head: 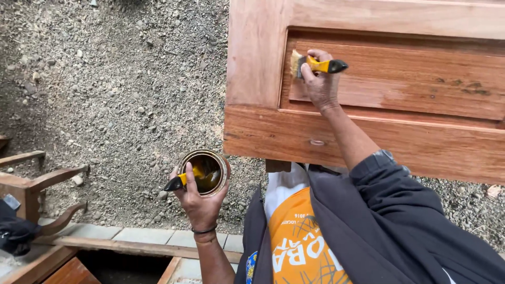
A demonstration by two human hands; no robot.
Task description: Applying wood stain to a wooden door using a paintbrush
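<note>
My right hand [321, 87] grips a yellow and black paintbrush [321, 66], its bristles pressed on the upper left corner of a recessed panel in a reddish wooden door [421, 137] that lies flat. The wood around the brush looks glossy and darker, while the panel's lower part is paler. My left hand [202, 205] holds an open round metal can [206, 171] of dark liquid over the gravel, left of the door. A second yellow and black brush [179, 182] rests across the can, clamped by my thumb.
Grey gravel ground [121, 94] fills the left side. Curved wooden furniture parts [42, 181] stand at the far left. Paving slabs [147, 236] and a wooden beam run along the bottom. A wooden block [278, 165] supports the door's near edge.
</note>
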